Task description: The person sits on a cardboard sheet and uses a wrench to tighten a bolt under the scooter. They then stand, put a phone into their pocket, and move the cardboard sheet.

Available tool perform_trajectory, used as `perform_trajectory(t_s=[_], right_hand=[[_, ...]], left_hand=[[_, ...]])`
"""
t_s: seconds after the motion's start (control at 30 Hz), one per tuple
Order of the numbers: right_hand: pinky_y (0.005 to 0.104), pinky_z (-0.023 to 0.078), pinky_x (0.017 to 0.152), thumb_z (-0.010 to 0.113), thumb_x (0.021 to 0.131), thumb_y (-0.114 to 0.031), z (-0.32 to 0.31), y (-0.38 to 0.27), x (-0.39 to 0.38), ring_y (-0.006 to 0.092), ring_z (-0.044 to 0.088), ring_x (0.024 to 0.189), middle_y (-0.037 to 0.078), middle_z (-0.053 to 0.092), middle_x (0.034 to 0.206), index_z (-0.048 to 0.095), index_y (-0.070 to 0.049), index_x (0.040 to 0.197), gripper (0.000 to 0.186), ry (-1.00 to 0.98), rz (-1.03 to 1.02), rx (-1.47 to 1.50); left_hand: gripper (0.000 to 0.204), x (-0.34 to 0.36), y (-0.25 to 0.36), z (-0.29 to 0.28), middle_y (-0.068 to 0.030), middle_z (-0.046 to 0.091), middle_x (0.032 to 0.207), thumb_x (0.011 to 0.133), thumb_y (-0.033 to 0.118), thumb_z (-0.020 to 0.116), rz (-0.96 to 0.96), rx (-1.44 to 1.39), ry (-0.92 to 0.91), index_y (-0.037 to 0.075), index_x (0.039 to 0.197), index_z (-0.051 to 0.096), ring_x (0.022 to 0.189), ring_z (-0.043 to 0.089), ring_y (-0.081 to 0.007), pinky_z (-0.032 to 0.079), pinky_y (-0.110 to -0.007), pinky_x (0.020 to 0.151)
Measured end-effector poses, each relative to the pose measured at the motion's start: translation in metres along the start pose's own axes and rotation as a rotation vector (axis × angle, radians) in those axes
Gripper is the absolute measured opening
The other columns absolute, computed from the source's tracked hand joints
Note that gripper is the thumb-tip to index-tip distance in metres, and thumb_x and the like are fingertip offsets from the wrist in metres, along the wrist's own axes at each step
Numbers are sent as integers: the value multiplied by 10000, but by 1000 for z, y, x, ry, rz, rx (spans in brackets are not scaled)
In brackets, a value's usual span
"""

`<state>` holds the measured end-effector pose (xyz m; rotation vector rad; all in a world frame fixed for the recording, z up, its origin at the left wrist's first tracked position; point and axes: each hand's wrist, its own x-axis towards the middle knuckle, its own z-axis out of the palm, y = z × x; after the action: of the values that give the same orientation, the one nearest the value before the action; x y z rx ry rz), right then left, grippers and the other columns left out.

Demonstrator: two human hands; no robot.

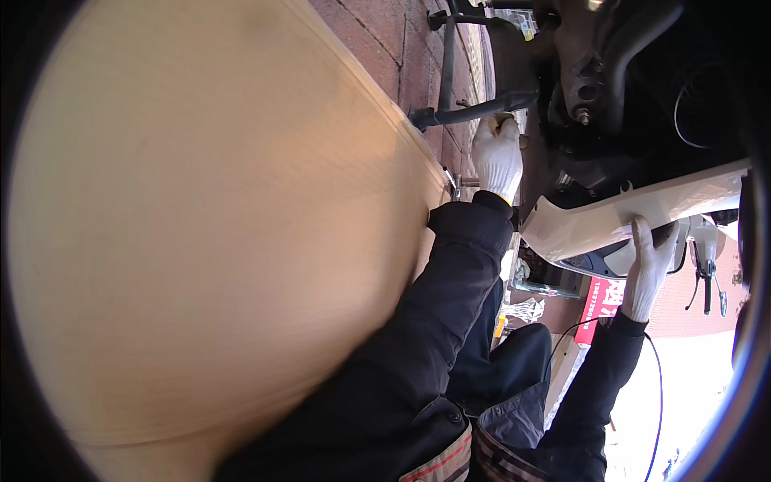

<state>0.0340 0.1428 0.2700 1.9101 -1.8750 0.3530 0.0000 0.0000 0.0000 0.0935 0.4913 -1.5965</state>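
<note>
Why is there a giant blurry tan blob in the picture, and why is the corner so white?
In the head view, the tan panel sits very close to the camera, so it smears out of focus. Sunlight washes out the lower right. The gloved left hand and right hand look fairly sharp. Edges darken and curve from the fisheye lens.

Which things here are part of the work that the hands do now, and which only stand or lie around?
In the work:
left hand in a white glove, at the black stand bar
right hand, gloved, on the white scooter panel

Only around:
large tan surface
brick paving
red sign
</note>
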Motion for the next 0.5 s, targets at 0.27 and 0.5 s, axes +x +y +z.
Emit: perform_trajectory(t_s=[0.27,0.5], right_hand=[[436,376,1277,842,991,-337,3,0,-1,287,540,1436,188,576,1528,454,-8,1594,788,-1,-78,4],[426,397,1270,839,1002,-275,3,-1,-3,272,550,1430,196,555,1561,361,-7,1679,871,7,-63,15]], left_hand=[[189,9,-4,-7,-72,741,916,1057,131,620,-70,11,20,-10,1139,716,712,716,-171,581,-341,687],[479,19,-4,12,-85,726,911,1062,417,713,-258,12,-118,-51,1159,731,786,693,-175,568,-354,730]])
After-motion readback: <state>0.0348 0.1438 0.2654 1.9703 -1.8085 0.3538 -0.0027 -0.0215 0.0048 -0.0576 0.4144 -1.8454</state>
